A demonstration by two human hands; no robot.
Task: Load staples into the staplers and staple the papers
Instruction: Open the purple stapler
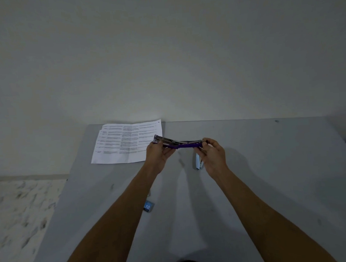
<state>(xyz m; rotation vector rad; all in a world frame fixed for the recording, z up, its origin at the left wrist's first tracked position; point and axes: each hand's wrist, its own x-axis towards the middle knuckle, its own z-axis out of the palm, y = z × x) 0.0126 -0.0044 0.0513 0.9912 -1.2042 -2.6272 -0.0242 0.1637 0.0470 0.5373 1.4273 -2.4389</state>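
Observation:
A purple stapler (178, 143) is held above the grey table (269, 166), swung open almost flat so its metal staple channel faces up. My left hand (156, 158) grips its left, metal end. My right hand (213, 156) pinches its right, purple end. Printed papers (125, 142) lie flat at the table's far left corner, just behind my left hand. A second stapler, white and light blue (198, 162), lies on the table partly hidden behind my right hand. A small blue staple box (148, 206) marked 10 sits near my left forearm.
The table's left edge drops to a speckled floor (23, 216). A plain wall (164, 52) rises right behind the table's far edge. A small metal piece (149, 194) peeks out beside my left forearm.

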